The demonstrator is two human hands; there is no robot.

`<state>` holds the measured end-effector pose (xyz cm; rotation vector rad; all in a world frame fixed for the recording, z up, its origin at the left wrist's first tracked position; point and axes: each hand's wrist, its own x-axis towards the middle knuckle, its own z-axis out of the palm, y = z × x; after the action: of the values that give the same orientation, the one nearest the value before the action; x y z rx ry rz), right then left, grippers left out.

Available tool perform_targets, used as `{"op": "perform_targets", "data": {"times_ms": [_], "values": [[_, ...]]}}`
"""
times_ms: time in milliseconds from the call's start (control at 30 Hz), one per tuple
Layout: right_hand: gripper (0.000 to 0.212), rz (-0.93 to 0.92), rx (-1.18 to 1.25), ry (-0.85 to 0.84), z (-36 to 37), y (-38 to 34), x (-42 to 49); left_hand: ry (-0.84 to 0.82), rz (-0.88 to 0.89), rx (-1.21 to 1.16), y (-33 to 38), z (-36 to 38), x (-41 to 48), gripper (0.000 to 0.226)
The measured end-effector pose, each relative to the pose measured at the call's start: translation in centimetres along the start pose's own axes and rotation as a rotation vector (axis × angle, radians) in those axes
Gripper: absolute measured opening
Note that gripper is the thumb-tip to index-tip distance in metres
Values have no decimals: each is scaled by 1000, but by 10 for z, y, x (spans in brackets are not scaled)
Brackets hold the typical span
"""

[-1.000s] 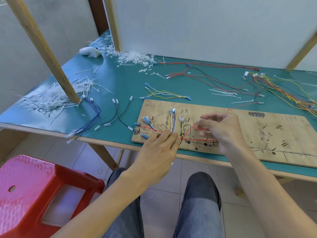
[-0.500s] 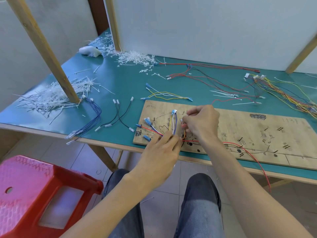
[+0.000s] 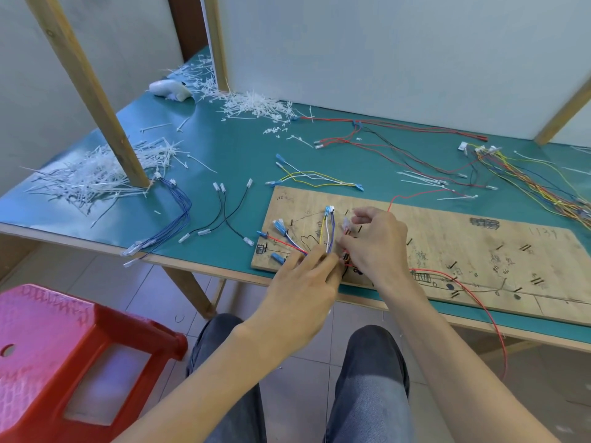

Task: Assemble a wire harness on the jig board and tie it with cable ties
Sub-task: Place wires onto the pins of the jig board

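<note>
Lower left: red plastic stool (image 3: 64,362) on the tiled floor. Above it, at the left edge of the green table (image 3: 243,155), a loose heap of white cable ties (image 3: 96,177) lies around the foot of a slanted wooden post (image 3: 92,91). Just right of the post, a blue wire bundle (image 3: 179,215) runs down to the table's front edge, with three black jumper wires (image 3: 224,212) beside it. Upper left, a white object (image 3: 169,89), type unclear, sits next to a second tie heap (image 3: 252,105) against the back panel. Centre: a yellow/white wire set (image 3: 313,179) with blue terminals lies just above the top left corner of the jig board (image 3: 479,251). The board lies flat along the front edge, centre to right, pegs and pen marks on it. The left hand (image 3: 303,298) comes in from below, fingertips bunched and pinching the harness wires (image 3: 327,231) where they converge near the board's lower left. Those wires fan up-left to blue and white connectors between the pegs. The right hand (image 3: 377,247), touching the left, has its fingers curled and grasps a red wire (image 3: 431,270) by a small connector. That wire leaves the hand at the top and also trails right, off the table edge. Upper centre: red/black leads (image 3: 399,145). Far right: a multicolour wire bundle (image 3: 527,180).
</note>
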<state>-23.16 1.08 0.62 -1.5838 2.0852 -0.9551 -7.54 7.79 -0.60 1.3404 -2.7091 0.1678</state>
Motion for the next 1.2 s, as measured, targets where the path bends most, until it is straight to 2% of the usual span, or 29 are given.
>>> {"op": "perform_targets", "data": {"times_ms": [100,267,500,700,767,833,933,1033,1133,1200], "values": [[59,-24,-33,11,-5,-4,-11,0,6,-22,-2,-2,-1,65],[18,-80,80,79,-12,-7,-34,1,9,-20,-1,-4,-2,67],[18,-140,39,74,-14,-3,-31,5,3,-35,-2,-2,-2,69],[22,132,341,-208,-29,-3,-5,-18,0,-32,-5,0,-1,80],[13,110,358,-253,-34,0,-7,-14,4,-30,-6,0,-1,80],[15,13,262,-275,-36,6,-11,-11,5,-29,-5,1,-1,80],[14,-146,64,-176,-33,10,-19,-24,4,-12,-4,2,-2,86],[8,-221,57,-10,-30,10,-23,-31,3,-6,-5,4,-3,87],[12,-197,88,129,-32,15,-23,-30,5,-10,-5,3,-1,85],[13,-131,167,150,-32,18,-21,-28,7,-16,-5,3,-1,85]]}}
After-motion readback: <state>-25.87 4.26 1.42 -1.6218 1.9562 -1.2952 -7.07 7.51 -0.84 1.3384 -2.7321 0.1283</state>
